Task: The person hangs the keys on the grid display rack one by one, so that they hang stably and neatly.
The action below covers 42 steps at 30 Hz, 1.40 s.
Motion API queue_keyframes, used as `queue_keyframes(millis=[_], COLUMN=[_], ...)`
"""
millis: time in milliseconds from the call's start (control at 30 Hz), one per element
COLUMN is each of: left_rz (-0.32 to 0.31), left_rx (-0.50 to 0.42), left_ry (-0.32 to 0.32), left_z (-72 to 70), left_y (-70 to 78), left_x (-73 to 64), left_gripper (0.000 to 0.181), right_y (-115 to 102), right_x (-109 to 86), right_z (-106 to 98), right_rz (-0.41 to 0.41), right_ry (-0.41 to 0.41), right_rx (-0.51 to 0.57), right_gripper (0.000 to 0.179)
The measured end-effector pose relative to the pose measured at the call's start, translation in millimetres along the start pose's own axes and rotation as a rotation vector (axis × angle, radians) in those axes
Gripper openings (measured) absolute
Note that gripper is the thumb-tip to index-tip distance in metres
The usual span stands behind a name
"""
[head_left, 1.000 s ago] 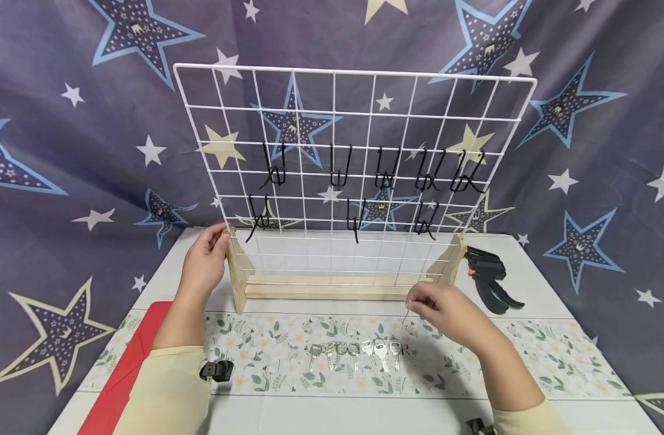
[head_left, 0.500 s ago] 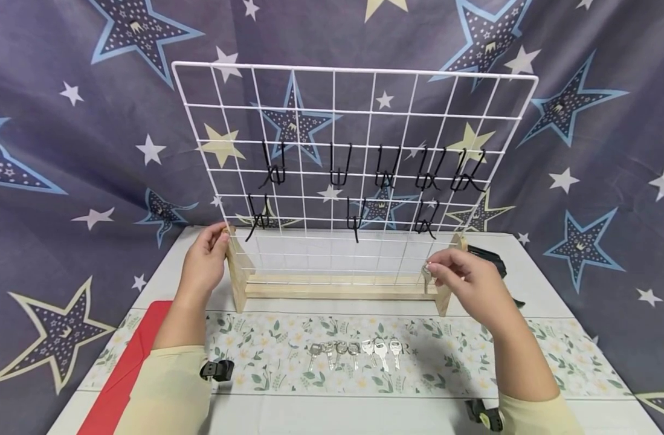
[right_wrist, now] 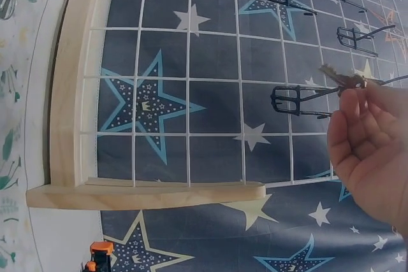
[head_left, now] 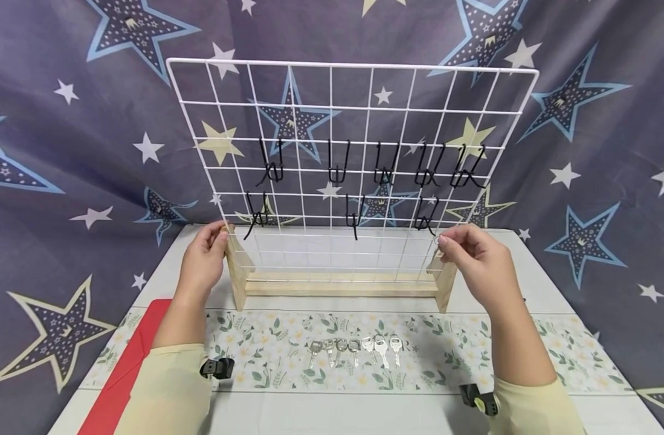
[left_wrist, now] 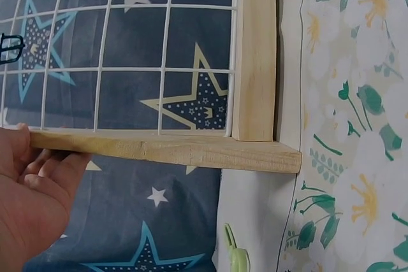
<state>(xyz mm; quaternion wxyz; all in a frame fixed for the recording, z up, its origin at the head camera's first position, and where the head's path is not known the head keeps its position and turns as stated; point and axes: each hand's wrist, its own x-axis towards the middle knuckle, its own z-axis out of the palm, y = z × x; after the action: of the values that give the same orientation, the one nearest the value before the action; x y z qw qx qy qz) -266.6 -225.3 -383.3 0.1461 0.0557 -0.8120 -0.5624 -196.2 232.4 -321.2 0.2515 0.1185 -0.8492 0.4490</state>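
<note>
Key [right_wrist: 342, 79], toothed metal, pinched in R hand [right_wrist: 373, 151], higher than b4; L hand [left_wrist: 35, 202] grips flat wood leg [left_wrist: 204, 155].

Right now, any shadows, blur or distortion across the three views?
Head: soft shadow on the floral runner beside the right arm, keys glinting; left wrist: runner bright, somewhat washed out; right wrist: grid wires bowed, held key dark and soft.

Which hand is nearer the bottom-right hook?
Right. The right hand is close by the hook, pinching a key; the left hand is across the grid, gripping the stand's left side.
</note>
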Motion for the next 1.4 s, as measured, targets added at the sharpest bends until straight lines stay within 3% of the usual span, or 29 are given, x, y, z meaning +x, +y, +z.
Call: queue_keyframes(millis=[267, 1000, 1400], left_rz=[0.005, 0.005, 0.003], left_rx=[-0.016, -0.029, -0.016], left_ry=[-0.003, -0.004, 0.003], left_z=[-0.7, 0.7, 0.4], left_y=[-0.6, -1.7, -0.9], left_x=[0.3, -0.4, -1.6], left_gripper=[0.044, 0.043, 0.043], right_y=[5, 17, 26], right_x=[5.3, 8.6, 20.0], right_z=[5, 11, 22], right_rz=[0.025, 0.09, 0.141], right_ry=[-0.017, -0.063, -0.08], right_rx=[0.056, 0.004, 0.048], right_gripper=[0.02, 0.028, 0.027])
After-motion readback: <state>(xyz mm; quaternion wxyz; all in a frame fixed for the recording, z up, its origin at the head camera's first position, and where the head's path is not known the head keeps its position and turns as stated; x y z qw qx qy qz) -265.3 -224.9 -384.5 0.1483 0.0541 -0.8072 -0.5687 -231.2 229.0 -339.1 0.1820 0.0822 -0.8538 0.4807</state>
